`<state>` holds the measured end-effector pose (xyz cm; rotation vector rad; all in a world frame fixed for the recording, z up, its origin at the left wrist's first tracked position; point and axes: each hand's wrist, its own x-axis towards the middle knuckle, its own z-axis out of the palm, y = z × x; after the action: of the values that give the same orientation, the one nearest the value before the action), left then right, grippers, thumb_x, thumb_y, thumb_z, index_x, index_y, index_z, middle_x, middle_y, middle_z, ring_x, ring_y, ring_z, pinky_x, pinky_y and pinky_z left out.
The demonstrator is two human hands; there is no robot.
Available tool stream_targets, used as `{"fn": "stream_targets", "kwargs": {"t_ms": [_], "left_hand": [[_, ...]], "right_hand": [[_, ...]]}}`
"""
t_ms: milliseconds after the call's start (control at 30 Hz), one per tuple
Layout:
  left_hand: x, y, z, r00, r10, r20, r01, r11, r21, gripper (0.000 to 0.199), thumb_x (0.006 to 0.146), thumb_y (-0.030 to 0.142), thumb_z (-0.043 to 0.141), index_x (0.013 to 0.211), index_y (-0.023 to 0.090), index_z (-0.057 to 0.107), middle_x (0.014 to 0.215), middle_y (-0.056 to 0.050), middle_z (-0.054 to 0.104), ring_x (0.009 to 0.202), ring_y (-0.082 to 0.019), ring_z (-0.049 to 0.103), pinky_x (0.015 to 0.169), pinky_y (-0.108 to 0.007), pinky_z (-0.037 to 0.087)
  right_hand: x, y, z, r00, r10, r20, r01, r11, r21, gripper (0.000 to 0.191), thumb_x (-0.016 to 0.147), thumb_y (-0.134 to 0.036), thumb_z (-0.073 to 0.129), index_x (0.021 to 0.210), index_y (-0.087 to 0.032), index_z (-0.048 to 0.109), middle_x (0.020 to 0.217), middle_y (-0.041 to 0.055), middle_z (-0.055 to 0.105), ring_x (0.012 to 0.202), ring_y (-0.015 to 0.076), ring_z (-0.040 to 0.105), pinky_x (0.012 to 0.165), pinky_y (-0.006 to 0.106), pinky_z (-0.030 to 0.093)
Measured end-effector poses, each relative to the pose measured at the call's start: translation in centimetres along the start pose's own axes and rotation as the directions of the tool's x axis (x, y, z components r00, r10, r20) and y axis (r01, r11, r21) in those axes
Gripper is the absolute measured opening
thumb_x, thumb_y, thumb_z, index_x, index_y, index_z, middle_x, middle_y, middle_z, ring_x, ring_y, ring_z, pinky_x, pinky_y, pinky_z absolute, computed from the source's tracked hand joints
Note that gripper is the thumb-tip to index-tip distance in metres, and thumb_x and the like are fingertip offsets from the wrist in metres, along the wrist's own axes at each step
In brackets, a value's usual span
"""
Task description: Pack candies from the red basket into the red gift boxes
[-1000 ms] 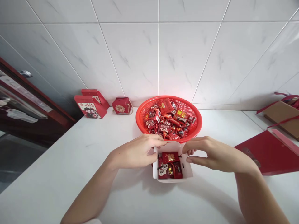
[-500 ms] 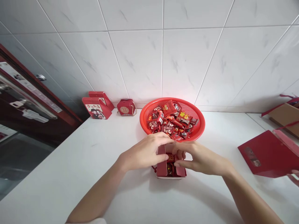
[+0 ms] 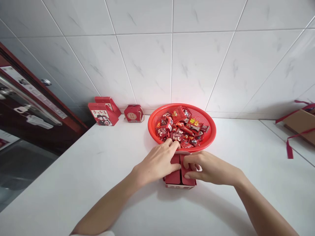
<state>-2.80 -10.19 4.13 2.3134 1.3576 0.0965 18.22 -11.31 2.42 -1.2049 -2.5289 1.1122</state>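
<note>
Seemingly a home: tiled wall [image 3: 204, 72], white counter [image 3: 81, 173], door [image 3: 57, 137] with hanging keys [image 3: 39, 121].

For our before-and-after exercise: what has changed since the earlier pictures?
The flaps of the small box have folded inward and down, left hand and right hand upon them. The large red carton on the right has left view. The basket, its sweets and the three boxes at left stayed put.

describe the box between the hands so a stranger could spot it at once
On the white counter, find the red basket of wrapped candies by the tiled wall. Just in front of it, a small red box sits between the left hand and right hand. Unlike the red boxes at the back left, it shows two top flaps folded nearly shut.
</note>
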Motion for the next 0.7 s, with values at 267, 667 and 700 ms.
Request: {"fn": "stream_targets", "kwargs": {"t_ms": [267, 667, 700], "left_hand": [[0.5, -1.2, -0.7, 0.995, 0.058, 0.078, -0.050, 0.994, -0.098, 0.025, 0.082, 0.028, 0.073, 0.100, 0.023, 0.056, 0.107, -0.001, 0.060, 0.088, -0.020, 0.061, 0.069, -0.031, 0.043], [0.0, -0.3, -0.3, 0.989, 0.084, 0.122, -0.092, 0.994, 0.062, 0.006, 0.089, 0.024, 0.061, 0.089, 0.019, 0.065, 0.094, -0.003, 0.055, 0.070, -0.016, 0.056, 0.060, -0.030, 0.038], [-0.1, -0.3, -0.5, 0.987, 0.088, 0.132, -0.095, 0.994, 0.053, 0.009, 0.090, 0.026, 0.061, 0.091, 0.020, 0.068, 0.093, -0.003, 0.054, 0.070, -0.016, 0.056, 0.060, -0.030, 0.038]], "right_hand": [[-0.3, 0.1, -0.4, 0.998, 0.012, 0.059, -0.010, 1.000, -0.024, 0.011, 0.090, -0.012, 0.061, 0.082, -0.019, 0.062, 0.078, -0.0013, 0.067, 0.065, 0.0119, 0.054, 0.058, 0.024, 0.037], [-2.0, 0.1, -1.9, 0.996, -0.078, 0.042, 0.079, 0.996, -0.027, 0.016, 0.095, -0.021, 0.058, 0.099, -0.019, 0.073, 0.093, 0.0062, 0.076, 0.079, 0.0183, 0.066, 0.068, 0.029, 0.049], [-2.2, 0.2, -2.1, 0.996, -0.088, 0.007, 0.088, 0.996, -0.011, 0.016, 0.097, -0.024, 0.059, 0.102, -0.019, 0.074, 0.097, 0.0066, 0.076, 0.081, 0.0187, 0.067, 0.070, 0.030, 0.050]]}}
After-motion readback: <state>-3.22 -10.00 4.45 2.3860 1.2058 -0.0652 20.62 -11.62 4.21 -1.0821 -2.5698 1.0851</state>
